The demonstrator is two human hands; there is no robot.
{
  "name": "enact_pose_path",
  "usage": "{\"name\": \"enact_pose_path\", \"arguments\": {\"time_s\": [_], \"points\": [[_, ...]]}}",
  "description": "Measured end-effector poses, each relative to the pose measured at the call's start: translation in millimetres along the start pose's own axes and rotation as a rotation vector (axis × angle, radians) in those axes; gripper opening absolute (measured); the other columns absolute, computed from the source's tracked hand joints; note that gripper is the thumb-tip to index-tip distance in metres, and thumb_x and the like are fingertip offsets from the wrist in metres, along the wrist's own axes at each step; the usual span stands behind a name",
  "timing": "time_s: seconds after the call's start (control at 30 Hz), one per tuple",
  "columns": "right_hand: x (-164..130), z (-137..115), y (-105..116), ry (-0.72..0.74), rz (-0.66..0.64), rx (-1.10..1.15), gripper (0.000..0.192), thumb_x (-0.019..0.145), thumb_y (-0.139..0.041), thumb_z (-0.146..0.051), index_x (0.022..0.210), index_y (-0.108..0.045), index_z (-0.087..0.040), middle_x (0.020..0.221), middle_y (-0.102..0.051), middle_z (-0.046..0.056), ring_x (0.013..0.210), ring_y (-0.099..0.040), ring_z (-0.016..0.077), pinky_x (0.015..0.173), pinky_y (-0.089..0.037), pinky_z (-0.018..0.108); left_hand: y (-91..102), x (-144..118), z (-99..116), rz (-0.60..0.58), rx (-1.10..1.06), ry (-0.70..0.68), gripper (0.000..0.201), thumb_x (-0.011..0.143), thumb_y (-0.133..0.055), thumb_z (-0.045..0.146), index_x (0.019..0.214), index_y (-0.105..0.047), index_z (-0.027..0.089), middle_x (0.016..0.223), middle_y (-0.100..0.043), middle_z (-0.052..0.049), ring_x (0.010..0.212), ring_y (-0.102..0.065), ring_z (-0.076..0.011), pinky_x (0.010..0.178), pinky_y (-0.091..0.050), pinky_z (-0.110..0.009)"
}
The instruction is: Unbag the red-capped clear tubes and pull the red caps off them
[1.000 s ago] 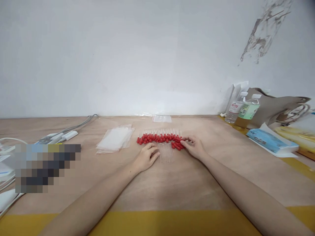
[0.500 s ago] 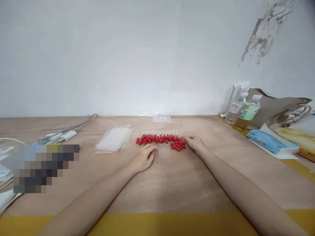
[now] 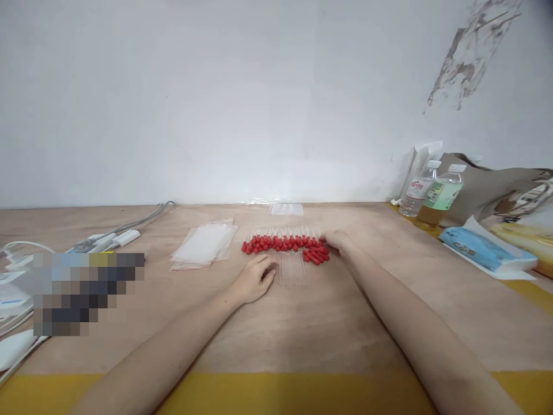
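At the far left of the pale wooden table [image 3: 276, 334], grey and white cables [image 3: 125, 230] trail toward the wall beside a pixelated patch. Further right lies a flat stack of clear plastic bags [image 3: 203, 245]. The left hand [image 3: 253, 279] rests palm down on the table, its fingers loosely curled and holding nothing, the fingertips just beside a small bundle of clear glass tubes [image 3: 291, 268]. Behind that bundle runs a row of clear droppers with red rubber bulbs [image 3: 280, 243], lined up side by side across the middle of the table, with a few more lying askew at the row's right end. The right hand [image 3: 339, 241] sits at that right end, fingers touching the bulbs there; whether it grips one cannot be told. A single clear bag [image 3: 286, 208] lies near the wall. At the far right stand two plastic bottles [image 3: 432, 193], a brown paper bag [image 3: 488, 187] and a blue packet [image 3: 479, 249].
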State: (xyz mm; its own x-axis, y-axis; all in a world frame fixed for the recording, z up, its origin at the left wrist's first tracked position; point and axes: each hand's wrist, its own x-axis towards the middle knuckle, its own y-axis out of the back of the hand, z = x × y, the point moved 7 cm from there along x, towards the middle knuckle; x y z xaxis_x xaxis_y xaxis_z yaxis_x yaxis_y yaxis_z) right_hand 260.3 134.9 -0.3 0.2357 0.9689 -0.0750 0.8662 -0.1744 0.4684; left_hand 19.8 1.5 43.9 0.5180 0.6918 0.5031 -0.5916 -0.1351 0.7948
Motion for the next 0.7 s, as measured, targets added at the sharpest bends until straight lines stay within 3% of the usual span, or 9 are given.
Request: {"name": "enact_pose_path", "arguments": {"time_s": [0.1,0.17,0.37,0.5,0.6,0.7], "points": [[-1.3,3.7,-1.6,-0.117,-0.037,0.01,0.028,0.082,-0.052,-0.031,0.103,-0.054,-0.012,0.102,-0.056,0.008,0.086,-0.055,0.0172,0.072,-0.048,0.034,-0.2,-1.4,-1.6,0.01,0.008,0.006,0.021,0.079,-0.043,0.011,0.096,-0.052,0.017,0.091,-0.055,-0.005,0.085,-0.052,-0.0162,0.076,-0.044,-0.03],[-2.4,2.4,-0.6,-0.129,-0.022,0.033,0.032,0.085,-0.047,-0.032,0.112,-0.047,-0.015,0.112,-0.05,0.007,0.094,-0.053,0.0166,0.078,-0.046,0.038,-0.4,-1.6,-1.4,0.013,0.006,0.001,0.022,0.078,-0.044,0.011,0.097,-0.052,0.017,0.092,-0.055,-0.006,0.085,-0.053,-0.0164,0.077,-0.044,-0.03],[-9.4,-6.6,17.6,0.041,0.217,0.086,0.031,0.082,-0.044,-0.035,0.086,-0.061,-0.01,0.081,-0.063,0.008,0.076,-0.058,0.0176,0.065,-0.043,0.025,2.1,-0.9,3.1,0.025,0.002,-0.036,0.024,0.077,-0.044,0.01,0.099,-0.052,0.018,0.096,-0.054,-0.006,0.092,-0.051,-0.0179,0.083,-0.042,-0.033],[-17.0,-19.0,31.5,0.219,0.35,0.058,0.035,0.079,-0.044,-0.037,0.097,-0.061,-0.013,0.08,-0.063,0.007,0.076,-0.055,0.0187,0.067,-0.04,0.027,4.1,-0.4,5.4,0.034,-0.001,-0.038,0.029,0.077,-0.045,0.011,0.104,-0.05,0.018,0.102,-0.051,-0.007,0.096,-0.049,-0.0187,0.085,-0.042,-0.035],[-28.4,-36.9,32.3,0.351,0.404,0.013,0.033,0.074,-0.049,-0.038,0.093,-0.064,-0.015,0.085,-0.061,0.008,0.084,-0.051,0.0213,0.075,-0.036,0.031,6.9,-0.2,7.4,0.061,0.024,-0.038,0.034,0.077,-0.047,0.013,0.11,-0.047,0.019,0.107,-0.049,-0.009,0.101,-0.046,-0.0201,0.088,-0.04,-0.037],[-59.5,-66.0,22.7,0.625,0.434,-0.111,0.027,0.076,-0.049,-0.036,0.087,-0.065,-0.018,0.087,-0.06,0.008,0.088,-0.047,0.0218,0.079,-0.031,0.034,13.8,-1.1,9.6,0.151,0.105,-0.046,0.039,0.078,-0.047,0.017,0.117,-0.044,0.019,0.113,-0.046,-0.01,0.109,-0.041,-0.0222,0.094,-0.036,-0.042]]}}
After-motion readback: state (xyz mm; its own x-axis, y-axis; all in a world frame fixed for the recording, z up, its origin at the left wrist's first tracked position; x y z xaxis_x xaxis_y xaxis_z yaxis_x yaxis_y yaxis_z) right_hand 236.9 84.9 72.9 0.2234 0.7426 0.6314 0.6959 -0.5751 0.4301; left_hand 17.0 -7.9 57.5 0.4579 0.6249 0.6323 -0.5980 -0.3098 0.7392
